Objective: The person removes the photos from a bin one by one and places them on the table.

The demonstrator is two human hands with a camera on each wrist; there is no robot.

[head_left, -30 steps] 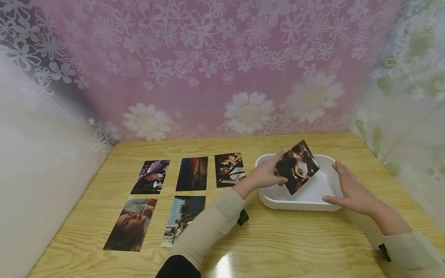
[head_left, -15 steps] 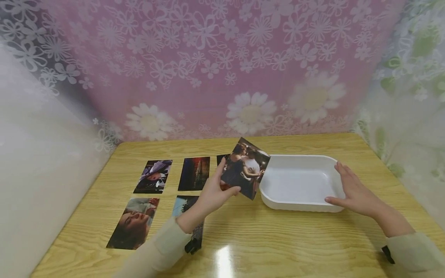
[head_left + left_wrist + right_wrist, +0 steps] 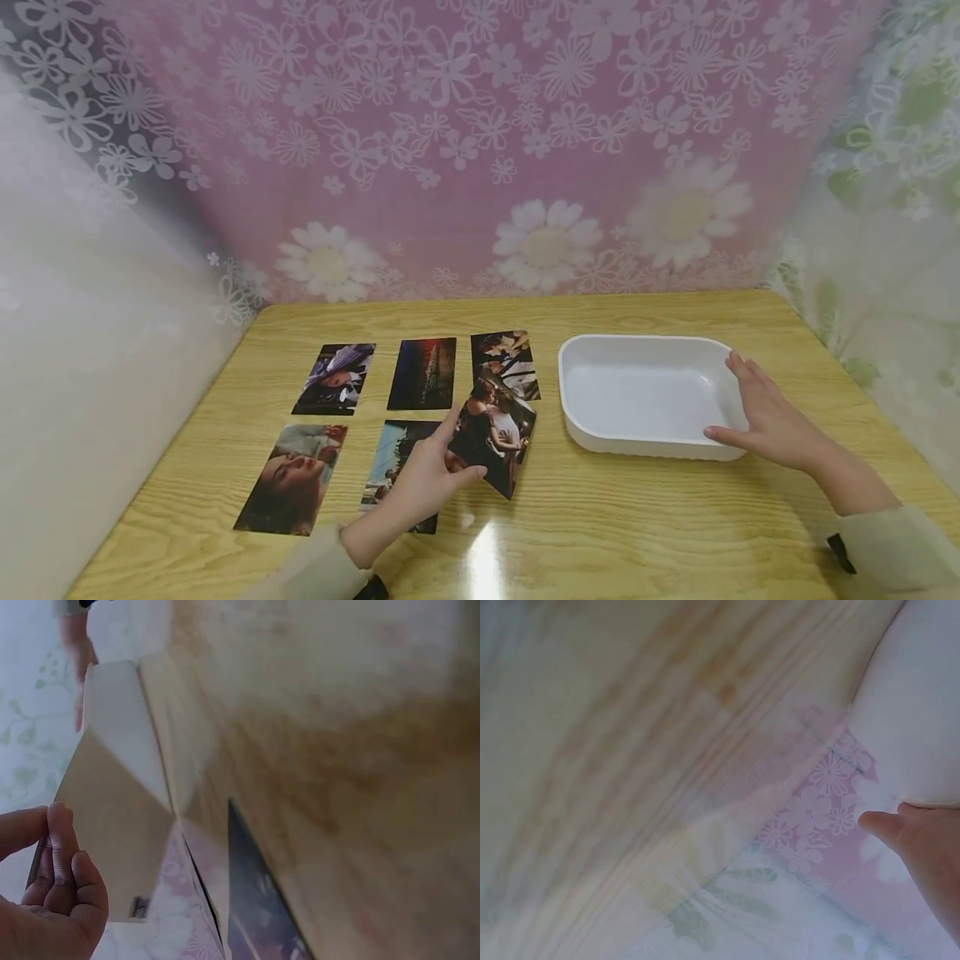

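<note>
My left hand (image 3: 422,483) pinches a photo card (image 3: 495,429) of a couple by its left edge. The card is tilted over the table just left of a white tray (image 3: 573,417) and covers part of a photo in the back row. Its plain back (image 3: 120,817) faces the left wrist view, between thumb and fingers. At the tray's right end, my right hand (image 3: 776,429) rests against the rim with fingers extended and thumb towards the near side. The right wrist view shows that hand (image 3: 922,844) beside the white tray wall (image 3: 922,712).
To the left lie several photos in two rows: a purple-hat one (image 3: 335,379), a dark red-blue one (image 3: 422,373), a partly covered one (image 3: 506,354), a face close-up (image 3: 292,483) and a blue-sky one (image 3: 390,454), partly behind my left hand. Flowered cloth (image 3: 450,167) hangs behind the table.
My left hand has carried the photo card from above the tray leftwards, then down and nearer to the table. My right hand has stayed at the tray's right end.
</note>
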